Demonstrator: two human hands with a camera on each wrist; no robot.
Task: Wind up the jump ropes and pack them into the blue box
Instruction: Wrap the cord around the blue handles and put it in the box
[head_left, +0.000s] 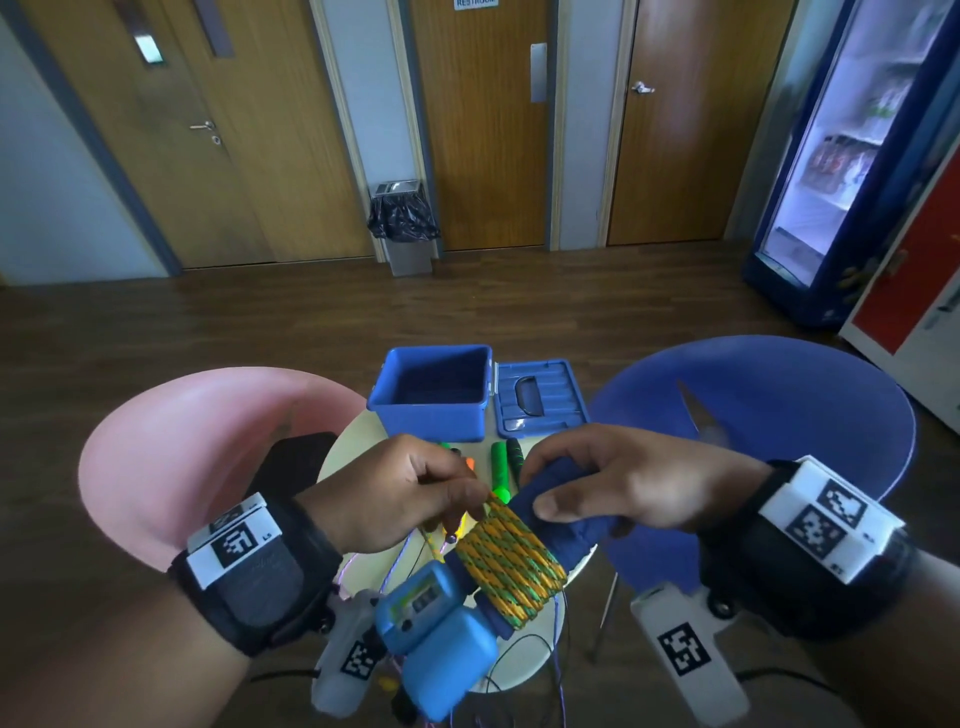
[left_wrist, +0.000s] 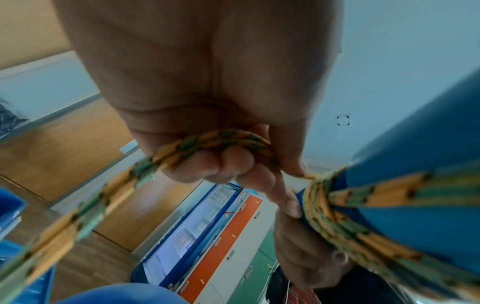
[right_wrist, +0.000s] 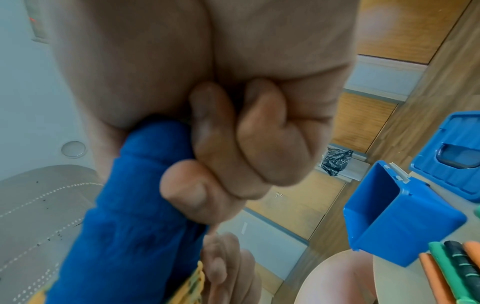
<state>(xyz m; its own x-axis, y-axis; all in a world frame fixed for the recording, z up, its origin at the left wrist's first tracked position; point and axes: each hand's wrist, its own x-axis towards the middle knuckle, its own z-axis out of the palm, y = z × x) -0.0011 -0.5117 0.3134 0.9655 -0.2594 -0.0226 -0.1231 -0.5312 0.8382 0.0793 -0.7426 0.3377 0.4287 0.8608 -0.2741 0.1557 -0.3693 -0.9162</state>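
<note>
My right hand (head_left: 597, 488) grips the blue foam handles (head_left: 556, 512) of a jump rope above the small round table (head_left: 353, 441). Yellow-and-green braided rope (head_left: 506, 558) is coiled tightly around those handles, with their light-blue counter ends (head_left: 436, 631) pointing toward me. My left hand (head_left: 415, 493) pinches the free end of the same rope (left_wrist: 218, 142) just beside the coil. In the right wrist view my fingers (right_wrist: 233, 148) curl round the blue handle (right_wrist: 135, 205). The open blue box (head_left: 434, 397) stands empty at the table's far side.
The box's blue lid (head_left: 540, 397) lies flat to its right. Green, black and orange jump-rope handles (head_left: 506, 462) lie on the table behind my hands, thin cords trail under them. A pink chair (head_left: 192, 447) stands left, a blue chair (head_left: 769, 410) right.
</note>
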